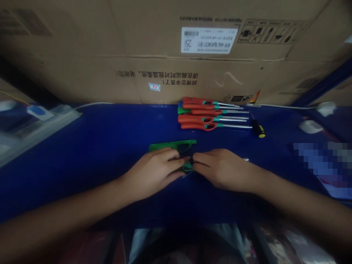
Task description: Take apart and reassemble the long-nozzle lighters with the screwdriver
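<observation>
A green plastic lighter body (167, 146) lies on the blue table (104, 146) just behind my hands. My left hand (156, 172) rests over its near side with fingers curled and pinched on a small green piece (188, 167). My right hand (220, 168) meets it from the right, its fingertips pinched on the same small piece. A ring shows on my right hand. What lies under my palms is hidden.
A row of several red and green long-nozzle lighters (211, 115) lies behind my hands. A small black and yellow screwdriver (259, 129) sits to their right. A big cardboard box (176, 51) walls off the back. Trays stand at the left, white objects at the right.
</observation>
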`<control>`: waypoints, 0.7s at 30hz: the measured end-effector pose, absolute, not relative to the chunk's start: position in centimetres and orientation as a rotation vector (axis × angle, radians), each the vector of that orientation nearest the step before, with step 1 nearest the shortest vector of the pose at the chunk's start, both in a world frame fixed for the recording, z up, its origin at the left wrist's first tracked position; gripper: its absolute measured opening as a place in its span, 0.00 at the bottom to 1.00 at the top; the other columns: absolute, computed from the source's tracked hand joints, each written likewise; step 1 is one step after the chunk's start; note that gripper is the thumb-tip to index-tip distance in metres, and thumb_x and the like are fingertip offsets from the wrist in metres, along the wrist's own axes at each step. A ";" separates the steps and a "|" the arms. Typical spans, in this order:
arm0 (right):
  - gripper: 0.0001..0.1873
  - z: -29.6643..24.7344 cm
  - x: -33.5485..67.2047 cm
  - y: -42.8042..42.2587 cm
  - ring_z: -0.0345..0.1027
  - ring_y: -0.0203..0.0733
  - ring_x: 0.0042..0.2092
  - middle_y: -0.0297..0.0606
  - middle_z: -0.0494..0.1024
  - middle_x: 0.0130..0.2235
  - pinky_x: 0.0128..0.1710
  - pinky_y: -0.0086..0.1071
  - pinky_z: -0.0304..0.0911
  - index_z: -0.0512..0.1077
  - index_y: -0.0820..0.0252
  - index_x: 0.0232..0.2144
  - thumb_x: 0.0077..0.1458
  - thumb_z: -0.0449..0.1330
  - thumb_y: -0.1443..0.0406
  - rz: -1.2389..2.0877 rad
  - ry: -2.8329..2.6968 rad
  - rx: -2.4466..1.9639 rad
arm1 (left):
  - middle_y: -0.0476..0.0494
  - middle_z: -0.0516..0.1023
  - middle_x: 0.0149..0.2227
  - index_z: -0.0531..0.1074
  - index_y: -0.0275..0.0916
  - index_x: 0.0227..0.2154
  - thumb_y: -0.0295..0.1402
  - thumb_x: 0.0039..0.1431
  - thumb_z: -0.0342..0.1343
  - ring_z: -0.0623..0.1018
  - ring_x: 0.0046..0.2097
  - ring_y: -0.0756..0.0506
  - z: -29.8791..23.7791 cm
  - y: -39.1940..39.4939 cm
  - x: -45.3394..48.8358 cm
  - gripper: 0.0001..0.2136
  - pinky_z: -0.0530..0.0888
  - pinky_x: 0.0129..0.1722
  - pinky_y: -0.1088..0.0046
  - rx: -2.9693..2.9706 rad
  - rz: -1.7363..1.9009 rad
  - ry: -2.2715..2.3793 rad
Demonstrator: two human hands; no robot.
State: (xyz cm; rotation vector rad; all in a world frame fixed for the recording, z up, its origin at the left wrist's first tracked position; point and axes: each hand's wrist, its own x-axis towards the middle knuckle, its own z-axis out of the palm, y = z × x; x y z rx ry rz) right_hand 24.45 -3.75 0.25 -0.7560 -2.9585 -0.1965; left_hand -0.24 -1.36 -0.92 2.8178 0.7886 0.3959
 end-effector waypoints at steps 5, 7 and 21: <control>0.09 0.4 24.5 -3.7 0.63 0.38 0.32 0.38 0.73 0.36 0.30 0.34 0.54 0.71 0.63 0.39 0.61 0.51 0.74 -0.191 -2.950 -0.774 | 0.44 0.75 0.41 0.75 0.42 0.50 0.38 0.69 0.52 0.77 0.43 0.44 -0.7 -1.3 0.0 0.12 0.76 0.44 0.66 2.876 0.367 0.739; 0.10 0.5 24.5 -3.7 0.63 0.37 0.31 0.38 0.73 0.36 0.29 0.33 0.54 0.72 0.63 0.39 0.63 0.51 0.72 -0.181 -2.940 -0.779 | 0.43 0.75 0.42 0.75 0.42 0.51 0.37 0.70 0.51 0.77 0.44 0.43 -0.5 -1.3 0.0 0.13 0.77 0.46 0.64 2.917 0.344 0.720; 0.10 3.1 33.7 2.4 0.70 0.39 0.33 0.42 0.79 0.34 0.34 0.31 0.61 0.76 0.61 0.35 0.61 0.55 0.63 -0.357 -1.843 -1.636 | 0.44 0.77 0.48 0.74 0.43 0.54 0.36 0.71 0.48 0.77 0.49 0.43 -0.6 -1.1 -0.5 0.15 0.76 0.51 0.63 2.939 0.319 0.690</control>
